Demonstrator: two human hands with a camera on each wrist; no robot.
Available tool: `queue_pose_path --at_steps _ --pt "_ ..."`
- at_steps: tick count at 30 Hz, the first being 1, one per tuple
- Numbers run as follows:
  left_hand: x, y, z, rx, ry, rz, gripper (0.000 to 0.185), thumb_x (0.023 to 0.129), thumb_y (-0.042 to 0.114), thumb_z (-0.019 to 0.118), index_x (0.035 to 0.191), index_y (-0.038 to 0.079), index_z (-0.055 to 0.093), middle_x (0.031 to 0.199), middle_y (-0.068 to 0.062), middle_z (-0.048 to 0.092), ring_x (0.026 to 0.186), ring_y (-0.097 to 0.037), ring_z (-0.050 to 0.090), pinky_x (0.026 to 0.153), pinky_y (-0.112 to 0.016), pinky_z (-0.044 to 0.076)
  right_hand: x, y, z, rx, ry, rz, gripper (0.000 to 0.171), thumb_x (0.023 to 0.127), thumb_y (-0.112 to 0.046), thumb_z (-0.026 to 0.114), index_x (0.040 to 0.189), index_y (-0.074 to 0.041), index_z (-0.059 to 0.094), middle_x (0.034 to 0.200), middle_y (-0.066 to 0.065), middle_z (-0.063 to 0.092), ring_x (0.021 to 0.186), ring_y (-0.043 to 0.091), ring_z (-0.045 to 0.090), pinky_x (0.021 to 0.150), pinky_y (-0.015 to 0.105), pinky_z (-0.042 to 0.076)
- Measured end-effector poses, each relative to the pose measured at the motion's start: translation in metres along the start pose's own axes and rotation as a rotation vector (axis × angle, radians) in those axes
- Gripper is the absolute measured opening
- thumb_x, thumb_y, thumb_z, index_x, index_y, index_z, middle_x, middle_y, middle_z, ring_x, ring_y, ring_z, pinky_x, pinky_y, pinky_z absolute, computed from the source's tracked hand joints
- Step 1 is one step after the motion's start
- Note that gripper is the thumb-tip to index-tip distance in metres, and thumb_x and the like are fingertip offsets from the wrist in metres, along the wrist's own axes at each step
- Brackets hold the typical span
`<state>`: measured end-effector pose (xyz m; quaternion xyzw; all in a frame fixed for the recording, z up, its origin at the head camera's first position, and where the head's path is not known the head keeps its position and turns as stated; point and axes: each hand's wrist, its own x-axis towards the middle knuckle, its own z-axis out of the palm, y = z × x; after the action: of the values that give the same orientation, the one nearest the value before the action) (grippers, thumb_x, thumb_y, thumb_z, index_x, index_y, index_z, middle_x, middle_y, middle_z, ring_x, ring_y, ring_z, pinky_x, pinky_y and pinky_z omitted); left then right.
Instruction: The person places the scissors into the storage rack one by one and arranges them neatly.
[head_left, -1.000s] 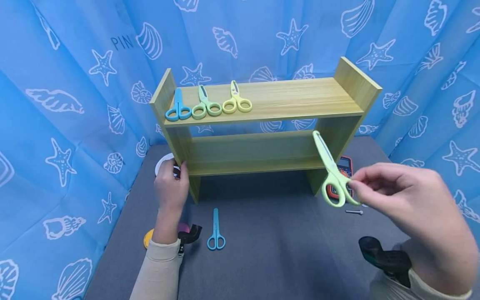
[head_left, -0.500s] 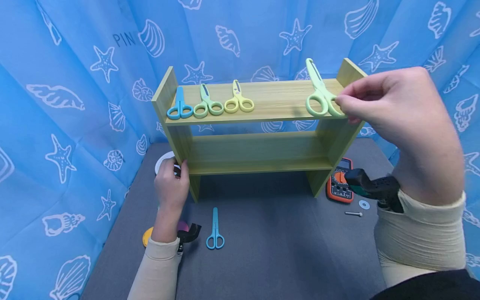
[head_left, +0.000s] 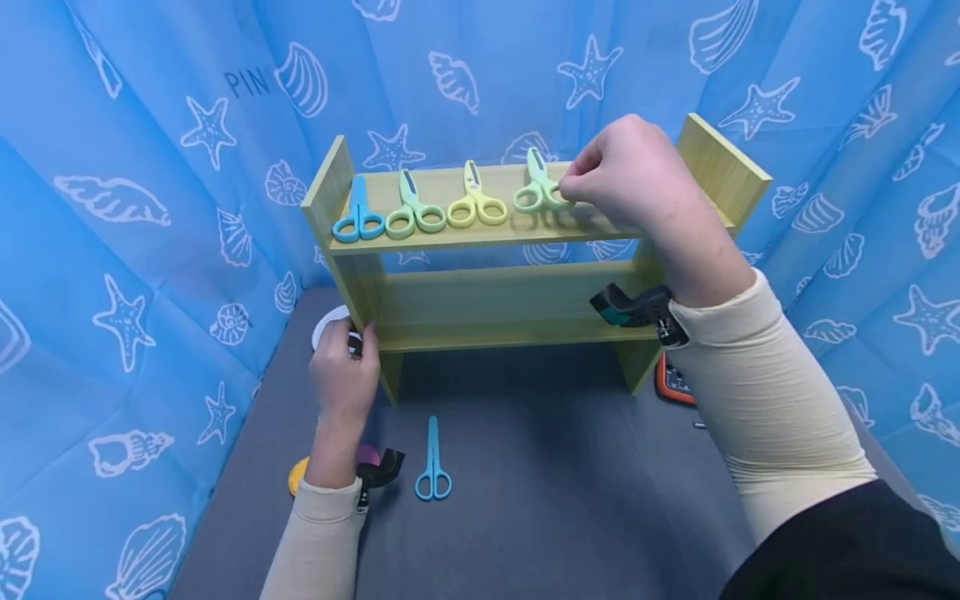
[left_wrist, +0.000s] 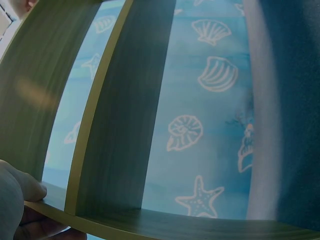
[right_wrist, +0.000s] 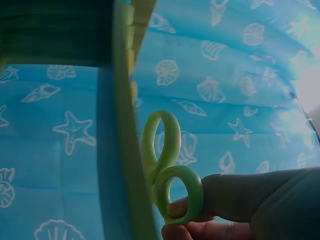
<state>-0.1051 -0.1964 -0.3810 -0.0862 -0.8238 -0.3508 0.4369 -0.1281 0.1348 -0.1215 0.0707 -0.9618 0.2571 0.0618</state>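
Note:
My right hand (head_left: 626,171) pinches the right finger loop of light green scissors (head_left: 535,185) over the wooden shelf's top board (head_left: 622,218). In the right wrist view, both loops of these green scissors (right_wrist: 194,192) show, with thumb and fingers at the lower one. Left of them on the board lie yellow scissors (head_left: 476,204), another green pair of scissors (head_left: 411,208) and blue scissors (head_left: 358,218), blades toward the back. My left hand (head_left: 345,367) grips the shelf's left side panel (head_left: 351,279); the left wrist view shows its thumb (left_wrist: 32,187) over the panel edge.
Blue scissors (head_left: 432,467) lie on the grey table in front of the shelf. A multimeter (head_left: 672,383), partly behind my right arm, is at the right. A white round item (head_left: 327,321) and a yellow one (head_left: 297,477) are by my left arm. A shell-patterned curtain (head_left: 480,75) hangs behind.
My right hand has carried the green scissors up from the right and then leftward over the top board, beside the yellow pair. The left hand stays on the side panel.

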Motion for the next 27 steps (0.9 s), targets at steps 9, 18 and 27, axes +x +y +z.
queue_pose_path --at_steps 9,18,27 --pt "-0.001 0.002 0.001 -0.012 0.018 0.018 0.016 0.098 0.009 0.068 0.1 -0.006 0.064 0.089 -0.02 0.062 0.071 -0.033 0.063 0.058 -0.043 0.05 -0.005 0.007 0.011 -0.054 0.044 -0.056 0.026 0.089 -0.019 0.059 0.094 -0.007 0.081 0.083 0.006 0.072 0.075 0.023 0.053 0.063 0.036 0.038" --pt "0.002 0.0 -0.001 -0.006 0.02 0.022 0.017 0.098 0.009 0.068 0.099 -0.007 0.063 0.089 -0.021 0.062 0.071 -0.036 0.063 0.056 -0.044 0.051 -0.04 0.014 -0.001 0.106 0.193 -0.002 0.034 0.095 -0.031 0.061 0.117 -0.011 0.077 0.108 0.006 0.071 0.088 0.021 0.056 0.067 0.031 0.042" --pt "0.0 0.0 -0.001 -0.003 0.02 0.008 0.017 0.097 0.01 0.068 0.097 -0.006 0.064 0.087 -0.022 0.062 0.069 -0.037 0.063 0.055 -0.045 0.05 -0.092 0.039 0.013 0.244 0.435 -0.053 0.023 0.093 -0.028 0.073 0.104 -0.009 0.081 0.083 -0.005 0.069 0.072 0.014 0.057 0.056 0.016 0.043"
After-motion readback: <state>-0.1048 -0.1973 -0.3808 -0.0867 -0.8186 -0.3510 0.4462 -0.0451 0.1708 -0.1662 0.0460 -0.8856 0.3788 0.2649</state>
